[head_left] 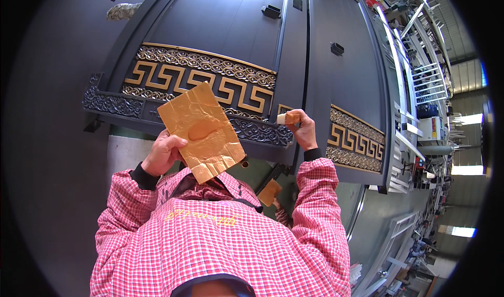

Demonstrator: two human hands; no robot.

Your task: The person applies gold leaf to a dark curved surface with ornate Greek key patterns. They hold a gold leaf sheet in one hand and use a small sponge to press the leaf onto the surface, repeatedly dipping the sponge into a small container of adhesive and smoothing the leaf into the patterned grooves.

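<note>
My left hand [166, 152] grips the edge of a gold-coated, creased sheet of cardboard [212, 119], thumb on its face. The sheet is tilted in front of a dark door panel [220, 18] and hides part of its trim. Pinched between the fingers of my right hand [304, 131] is a small pale sponge [288, 119] with gold on it. It is close to the right end of a dark carved ledge [257, 130]; whether it touches cannot be told. Behind the sheet runs a raised gold key-pattern band [245, 93] between bronze-toned scrollwork strips.
A second dark panel [349, 76] with a similar gold band stands to the right. Below the ledge, another hand [276, 204] in a checked sleeve holds a gold piece [269, 193]. White metal frames [428, 79] and workshop clutter fill the far right.
</note>
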